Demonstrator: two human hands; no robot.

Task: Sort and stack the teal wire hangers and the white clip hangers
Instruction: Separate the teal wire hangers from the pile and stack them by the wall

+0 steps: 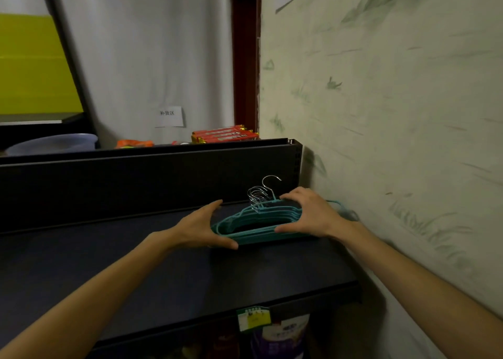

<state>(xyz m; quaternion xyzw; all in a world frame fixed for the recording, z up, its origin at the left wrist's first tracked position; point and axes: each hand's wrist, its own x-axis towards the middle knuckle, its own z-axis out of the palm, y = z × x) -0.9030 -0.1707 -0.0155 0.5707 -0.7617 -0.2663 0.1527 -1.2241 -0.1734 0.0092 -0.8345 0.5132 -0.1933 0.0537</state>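
A flat stack of several teal wire hangers point(255, 224) lies on the dark shelf point(163, 271) near its right end, their metal hooks point(262, 192) pointing to the back panel. My left hand point(201, 226) cups the stack's left end, thumb along the front edge and fingers behind. My right hand point(307, 214) holds the right part of the stack, thumb at the front and fingers curled over the back near the hooks. No white clip hangers are in view.
A black back panel point(147, 179) rises behind the shelf. The patterned wall point(394, 113) runs close along the right. Red packets point(226, 135) and a bluish basin point(54, 143) sit beyond the panel. A price tag point(253, 318) hangs on the shelf's front edge.
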